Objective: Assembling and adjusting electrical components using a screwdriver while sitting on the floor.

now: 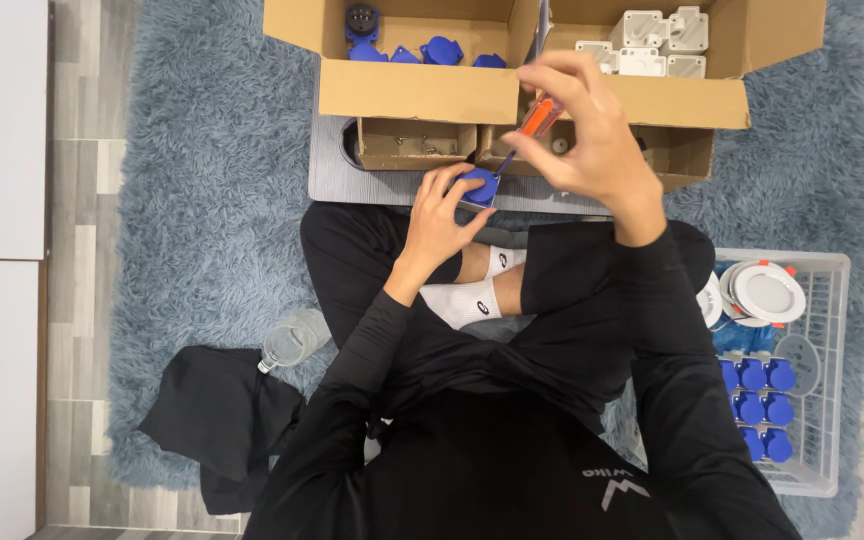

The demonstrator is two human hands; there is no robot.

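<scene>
Blue round-capped socket [480,186] under tilted orange-handled screwdriver [535,124], above grey board.

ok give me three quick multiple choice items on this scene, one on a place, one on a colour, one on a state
1. Where is the white basket?
A. at the person's right
B. on the boxes
C. at the person's left

2. What colour is the screwdriver handle?
A. green
B. orange
C. white

3. What does the left hand do?
A. rests open on the rug
B. grips the blue round part
C. holds the bottle

Answers: 1 A, it lies beside the right arm. 2 B, orange shows between the right hand's fingers. 3 B, its fingers wrap the part.
</scene>
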